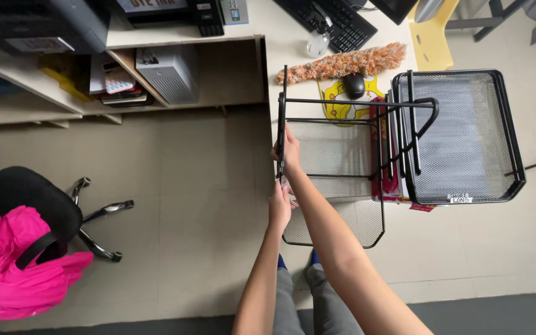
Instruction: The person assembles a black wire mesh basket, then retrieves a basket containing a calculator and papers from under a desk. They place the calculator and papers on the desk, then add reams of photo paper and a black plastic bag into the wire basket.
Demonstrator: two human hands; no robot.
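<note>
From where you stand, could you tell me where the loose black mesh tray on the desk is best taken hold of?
Probably by the near front rim of the mesh tray, coming from the desk's open edge: that rim is a bare, thin bar, while the rack's frame crowds its left side.

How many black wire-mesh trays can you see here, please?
2: one mesh tray in the rack frame that the right hand and left hand grip, another tray beside it. Others may be hidden.

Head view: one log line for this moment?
right hand: grips mesh tray rack frame | left hand: on rack's lower edge | loose mesh tray: on desk
</note>
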